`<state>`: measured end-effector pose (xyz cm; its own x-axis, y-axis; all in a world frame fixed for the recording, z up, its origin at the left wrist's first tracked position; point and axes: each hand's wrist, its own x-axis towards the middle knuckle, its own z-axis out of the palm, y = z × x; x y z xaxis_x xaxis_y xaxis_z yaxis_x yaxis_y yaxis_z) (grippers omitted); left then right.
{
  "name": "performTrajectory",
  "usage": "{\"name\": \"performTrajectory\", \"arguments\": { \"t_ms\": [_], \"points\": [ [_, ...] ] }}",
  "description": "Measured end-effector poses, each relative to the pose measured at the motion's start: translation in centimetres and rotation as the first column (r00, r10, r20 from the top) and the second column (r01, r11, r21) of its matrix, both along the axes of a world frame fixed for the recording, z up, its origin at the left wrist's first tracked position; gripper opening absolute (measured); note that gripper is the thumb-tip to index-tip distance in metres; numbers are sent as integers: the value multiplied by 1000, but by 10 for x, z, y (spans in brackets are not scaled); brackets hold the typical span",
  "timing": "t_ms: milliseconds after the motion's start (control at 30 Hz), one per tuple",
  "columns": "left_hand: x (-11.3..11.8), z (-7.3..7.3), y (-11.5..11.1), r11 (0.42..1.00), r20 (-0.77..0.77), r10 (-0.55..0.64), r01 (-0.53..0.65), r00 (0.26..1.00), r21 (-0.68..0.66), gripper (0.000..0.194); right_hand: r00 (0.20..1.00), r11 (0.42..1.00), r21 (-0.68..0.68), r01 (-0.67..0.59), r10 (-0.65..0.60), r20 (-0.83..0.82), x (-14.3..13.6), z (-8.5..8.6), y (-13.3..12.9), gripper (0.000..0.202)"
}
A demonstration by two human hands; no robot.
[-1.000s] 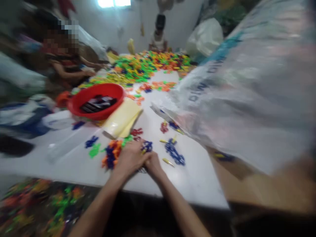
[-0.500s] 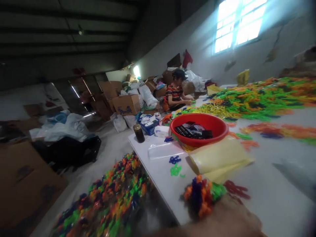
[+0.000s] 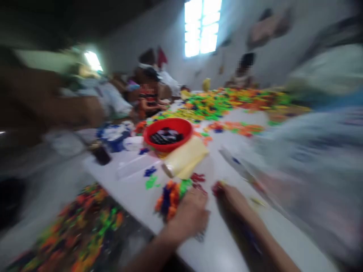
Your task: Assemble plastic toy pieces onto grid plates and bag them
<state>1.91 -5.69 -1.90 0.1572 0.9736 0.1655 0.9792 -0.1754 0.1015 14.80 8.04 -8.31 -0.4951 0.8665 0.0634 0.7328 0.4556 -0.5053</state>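
Observation:
My left hand (image 3: 191, 211), fingers curled, is at the near end of a bundle of small plastic pieces (image 3: 170, 198) in orange, dark blue and green, and is closed on it. To the right, my right hand (image 3: 224, 190) reaches over the white table with its fingertips together on something dark red, seemingly a plastic piece; blur hides its shape. Loose dark red pieces (image 3: 198, 177) lie just beyond my left hand. A few blue pieces (image 3: 149, 171) and green pieces (image 3: 151, 182) are left of the bundle.
A red basin (image 3: 188, 132) holding dark items stands behind a yellow sheet roll (image 3: 184, 156). Coloured pieces (image 3: 215, 102) are heaped at the back, near two people. Clear plastic bags (image 3: 312, 162) bulge at right. A dark jar (image 3: 100, 153) stands by the left edge; more pieces (image 3: 82, 223) lie below.
The view has swung right, so the table's things appear farther left. My right hand and the plastic bags have come into view. My left hand stays at the bundle.

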Motion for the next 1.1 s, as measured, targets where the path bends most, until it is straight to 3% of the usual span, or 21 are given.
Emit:
{"name": "performTrajectory", "arguments": {
  "t_ms": [67, 167, 233, 400, 467, 600, 700, 767, 867, 1000, 1100],
  "points": [
    [-7, 2, 1, 998, 102, 41, -46, 994, 48, 38, 997, 998, -37, -59, 60, 39, 40, 9, 13, 36],
    [-17, 0, 5, 999, 63, -32, 31, 997, 26, 36, 986, 994, 7, 111, -111, 127, 70, 20, 26, 44],
    [-18, -2, 4, 997, 15, -71, 71, 997, 8, 34, 974, 988, 4, 156, -155, 163, 69, 23, 29, 42],
    [-16, -12, 4, 997, -53, -30, 33, 998, 67, 34, 960, 998, 64, -11, -7, 280, 30, 15, 31, 31],
    [-17, -15, 8, 995, -62, -17, 23, 998, 95, 33, 953, 998, 61, -25, 5, 303, 20, 11, 39, 29],
    [-20, -14, 19, 994, -62, 54, -47, 997, 100, 32, 965, 1000, 19, -7, 2, 264, 25, 15, 51, 21],
    [-20, -12, 24, 992, -64, 90, -84, 994, 92, 32, 988, 1000, -5, 6, -5, 152, 32, 25, 26, 16],
    [-20, -11, 26, 992, -65, 97, -91, 993, 91, 32, 990, 997, -67, 46, -55, -132, 28, 26, -10, 17],
    [-19, -12, 26, 991, -71, 107, -101, 992, 85, 31, 816, 956, -292, 22, -186, -548, 11, 13, -72, 11],
    [-18, -11, 24, 993, -69, 90, -84, 994, 84, 31, 730, 876, -482, 11, -337, -595, -10, -15, -119, 15],
    [-18, -8, 23, 994, -40, 61, -57, 997, 90, 37, 744, 913, -408, 25, -290, -603, -11, -28, -123, 14]
  ]
}}
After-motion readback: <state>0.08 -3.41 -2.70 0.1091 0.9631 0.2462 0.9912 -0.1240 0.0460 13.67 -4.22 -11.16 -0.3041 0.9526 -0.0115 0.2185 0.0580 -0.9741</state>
